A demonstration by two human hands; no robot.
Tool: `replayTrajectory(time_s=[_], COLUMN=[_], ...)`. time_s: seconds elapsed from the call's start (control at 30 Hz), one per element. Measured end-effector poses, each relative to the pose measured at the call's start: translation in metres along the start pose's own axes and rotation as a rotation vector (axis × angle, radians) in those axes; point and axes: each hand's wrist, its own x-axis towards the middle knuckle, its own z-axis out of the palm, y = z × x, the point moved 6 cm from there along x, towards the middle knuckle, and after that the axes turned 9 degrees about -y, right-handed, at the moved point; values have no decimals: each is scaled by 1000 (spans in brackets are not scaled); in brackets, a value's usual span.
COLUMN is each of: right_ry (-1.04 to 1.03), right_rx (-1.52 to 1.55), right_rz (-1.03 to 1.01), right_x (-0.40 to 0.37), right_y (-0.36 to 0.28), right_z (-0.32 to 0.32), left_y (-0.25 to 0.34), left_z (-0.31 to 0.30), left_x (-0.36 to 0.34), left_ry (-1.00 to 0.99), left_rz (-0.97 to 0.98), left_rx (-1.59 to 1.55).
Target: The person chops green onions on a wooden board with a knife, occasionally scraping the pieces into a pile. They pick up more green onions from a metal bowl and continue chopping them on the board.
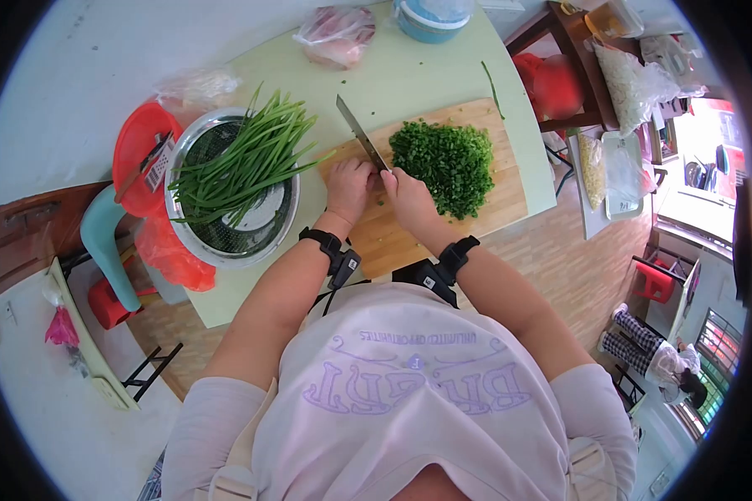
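Note:
My right hand (411,199) is closed round the handle of a kitchen knife (361,130), whose blade points away from me over the board's left part. Just left of it, my left hand (350,189) rests on the wooden cutting board (376,242) with its fingers curled in beside the blade. What lies under those fingers is hidden. A heap of finely chopped chives (444,167) covers the right half of the board. Long uncut chives (246,159) lie across a metal colander set in a steel basin (293,209), left of my left hand.
On the pale green table (426,79) stand a plastic bag of pinkish food (336,35) and a blue tub (434,21) at the back. A red basin (134,138) sits at the left edge. One chive leaf (492,88) lies behind the board. Another person (664,359) is far right.

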Motion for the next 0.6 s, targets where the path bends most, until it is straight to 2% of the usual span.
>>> replayTrajectory(time_s=[0.13,0.3,0.5,0.6], right_ry=[5,-6,-84,-51], right_rx=[26,111,35,41], right_rz=[-6,81,59,25], right_x=[5,-6,-17,-19], right_y=[4,12,2,-1], right_z=[-3,-12,-7,-3], left_y=[3,2,-2,-3], left_z=[-2,0,-2,-3], left_x=[0,-5,-3,-2], left_ry=[0,31,23,24], left_rz=[-14,-24,-104,-91], left_rx=[0,26,-68,-64])
